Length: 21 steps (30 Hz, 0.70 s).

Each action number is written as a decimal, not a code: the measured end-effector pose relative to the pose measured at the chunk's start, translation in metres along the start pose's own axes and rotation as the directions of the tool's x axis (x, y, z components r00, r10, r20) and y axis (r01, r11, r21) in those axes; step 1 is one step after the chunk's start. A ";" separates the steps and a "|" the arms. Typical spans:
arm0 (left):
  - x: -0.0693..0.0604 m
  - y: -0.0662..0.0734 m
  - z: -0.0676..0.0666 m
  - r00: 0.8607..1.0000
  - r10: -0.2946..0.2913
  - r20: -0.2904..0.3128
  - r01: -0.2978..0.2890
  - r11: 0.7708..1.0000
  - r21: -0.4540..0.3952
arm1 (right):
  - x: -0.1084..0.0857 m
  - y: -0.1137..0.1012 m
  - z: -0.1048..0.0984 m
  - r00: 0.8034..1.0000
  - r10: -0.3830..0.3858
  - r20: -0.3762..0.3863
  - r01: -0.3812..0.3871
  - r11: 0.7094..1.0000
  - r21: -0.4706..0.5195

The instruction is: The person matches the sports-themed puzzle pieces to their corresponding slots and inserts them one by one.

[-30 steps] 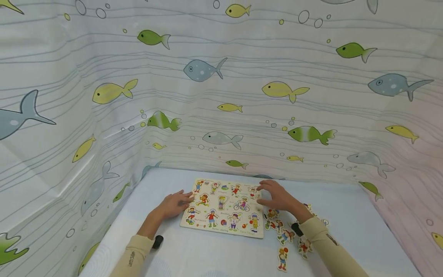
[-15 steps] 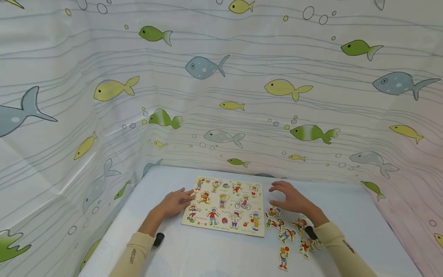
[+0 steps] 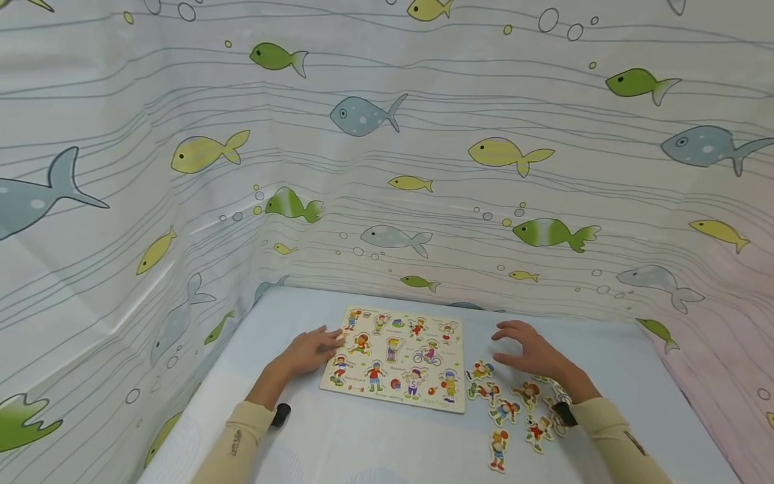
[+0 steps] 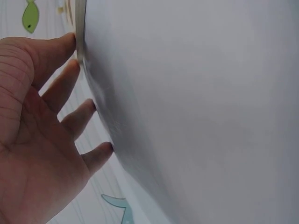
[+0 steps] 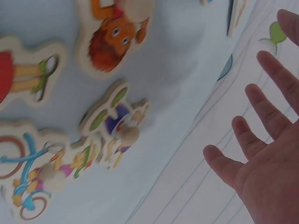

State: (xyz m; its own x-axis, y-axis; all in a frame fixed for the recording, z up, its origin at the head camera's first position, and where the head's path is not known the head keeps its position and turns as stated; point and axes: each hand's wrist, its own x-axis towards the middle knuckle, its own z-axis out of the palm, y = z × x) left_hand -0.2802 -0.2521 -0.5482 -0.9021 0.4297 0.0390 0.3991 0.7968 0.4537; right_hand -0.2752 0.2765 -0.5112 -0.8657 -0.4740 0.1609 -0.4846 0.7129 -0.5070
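The left hand point(image 3: 311, 351) is resting at the left edge of the board point(image 3: 406, 361), its grip loose and unclenched: thumb and fingertips are touching there without clasping. The right hand point(image 3: 532, 349) is hovering to the right of the board, its grip released and wide, the fingers standing apart and holding nothing. One board is lying flat, showing eleven child figures. To its right, six wooden pieces point(image 3: 504, 411) are lying in plain sight; others are hiding partly behind the right wrist, so I cannot tell the total. A pale surface point(image 3: 338, 437) is carrying everything. Behind the board, a white covering point(image 3: 338, 171) is displaying fish and wavy lines.
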 end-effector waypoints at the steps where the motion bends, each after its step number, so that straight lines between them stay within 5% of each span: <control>1: 0.000 0.000 0.000 1.000 -0.001 0.004 0.001 1.000 0.003 | -0.003 0.001 -0.002 1.000 0.005 -0.002 -0.005 1.000 -0.004; 11: 0.001 0.000 0.001 1.000 -0.024 0.011 0.024 1.000 0.008 | -0.022 0.013 -0.018 0.999 0.041 0.011 -0.041 0.999 0.024; 21: 0.001 0.000 -0.001 1.000 -0.018 0.021 0.018 1.000 0.002 | -0.042 0.034 -0.028 0.997 0.073 0.001 -0.073 0.996 -0.050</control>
State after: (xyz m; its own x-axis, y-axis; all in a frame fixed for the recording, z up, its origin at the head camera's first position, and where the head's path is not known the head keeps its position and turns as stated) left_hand -0.2807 -0.2517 -0.5475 -0.9056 0.4239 0.0120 0.3829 0.8052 0.4528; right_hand -0.2591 0.3350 -0.5115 -0.8988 -0.4210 0.1223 -0.4255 0.7705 -0.4747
